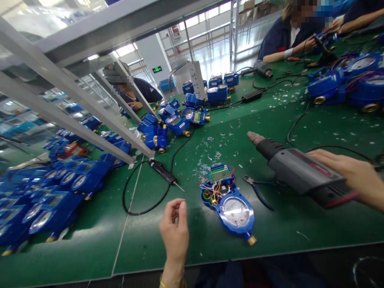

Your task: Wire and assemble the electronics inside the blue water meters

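Note:
My right hand point(345, 170) is wrapped round a grey and black heat gun point(303, 172), held above the table with its metal nozzle pointing to the upper left. Below the nozzle lies a blue water meter point(235, 214) with a brass fitting at its near end. Its cover is open, showing a green board with a small display and coloured wires. Left of the meter, apart from it, my left hand point(174, 224) is loosely curled, thumb close to the bent fingers, with nothing visible in it. Blue-handled cutting pliers point(260, 194) lie between the meter and the heat gun.
A black electric screwdriver point(162, 172) with a looped cable lies left on the green table point(156, 248). More blue meters point(177, 124) stand behind, at far left and right. Metal shelf posts point(99, 108) slant across the left. Several co-workers point(288, 36) sit beyond.

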A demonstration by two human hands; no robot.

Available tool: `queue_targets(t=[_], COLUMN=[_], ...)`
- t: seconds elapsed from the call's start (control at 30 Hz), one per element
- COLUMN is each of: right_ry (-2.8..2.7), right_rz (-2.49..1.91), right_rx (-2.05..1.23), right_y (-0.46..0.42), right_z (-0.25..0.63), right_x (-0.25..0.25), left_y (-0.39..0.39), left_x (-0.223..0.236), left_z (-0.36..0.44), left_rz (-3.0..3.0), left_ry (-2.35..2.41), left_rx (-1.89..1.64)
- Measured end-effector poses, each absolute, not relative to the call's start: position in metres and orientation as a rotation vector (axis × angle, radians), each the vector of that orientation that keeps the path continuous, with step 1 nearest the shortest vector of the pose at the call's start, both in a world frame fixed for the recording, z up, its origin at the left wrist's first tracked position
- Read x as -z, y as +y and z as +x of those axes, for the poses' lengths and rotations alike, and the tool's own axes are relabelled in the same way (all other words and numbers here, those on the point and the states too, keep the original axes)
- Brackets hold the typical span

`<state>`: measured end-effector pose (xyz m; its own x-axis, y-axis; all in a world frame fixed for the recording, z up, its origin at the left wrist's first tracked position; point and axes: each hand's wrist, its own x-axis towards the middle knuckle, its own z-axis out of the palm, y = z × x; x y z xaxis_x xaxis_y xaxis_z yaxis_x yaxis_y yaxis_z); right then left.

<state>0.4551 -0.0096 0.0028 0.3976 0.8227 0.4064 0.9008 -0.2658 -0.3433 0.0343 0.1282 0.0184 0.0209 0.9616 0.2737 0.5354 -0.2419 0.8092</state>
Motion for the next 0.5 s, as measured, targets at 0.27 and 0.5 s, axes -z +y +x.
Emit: queue_targets(t=[0.27, 0.5], right_ry=[-1.691, -1.694], right_rz=[-2.302, -2.242], right_rx=[0.071, -0.066], right_y=[0.050, 0.060], right_z=[0.455, 0.460], right_x=[0.037, 0.003], left_y=[0.127, 0.145], left_x=[-0.061, -0.061], left_z=[0.095, 0.107], left_rz=[1.977, 1.842], left_ry=[1.295, 1.286], left_rx=[-0.752, -0.576])
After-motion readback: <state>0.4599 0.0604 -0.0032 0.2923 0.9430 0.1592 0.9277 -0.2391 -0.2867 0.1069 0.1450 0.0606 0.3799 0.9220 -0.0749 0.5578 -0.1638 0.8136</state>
